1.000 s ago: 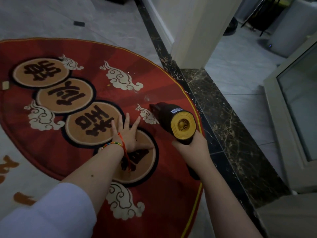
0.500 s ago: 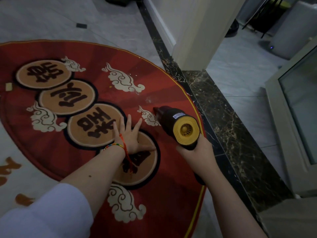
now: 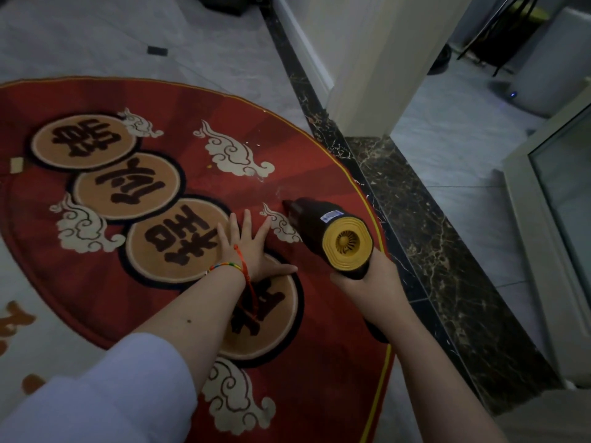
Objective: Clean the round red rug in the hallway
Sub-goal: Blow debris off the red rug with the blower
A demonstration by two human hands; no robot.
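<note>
Rug [image 3: 179, 302] is soft, liable to shift: keep left hand [image 3: 252, 251] pressed flat, fingers spread; right hand [image 3: 367, 282] grips handheld vacuum [image 3: 329, 235].

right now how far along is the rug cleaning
Midway at best. In hand: the right hand grips the handheld vacuum, nozzle aimed at pale specks by the cloud motif, while the left hand presses the red rug flat. Left: those specks and a small tan scrap at the far left edge. Nothing looks clearly finished.

Red rug [image 3: 303, 372] with tan medallions, cream clouds, yellow edging; black vacuum [image 3: 323, 231], yellow rear; rainbow bracelet [image 3: 225, 267]
</note>
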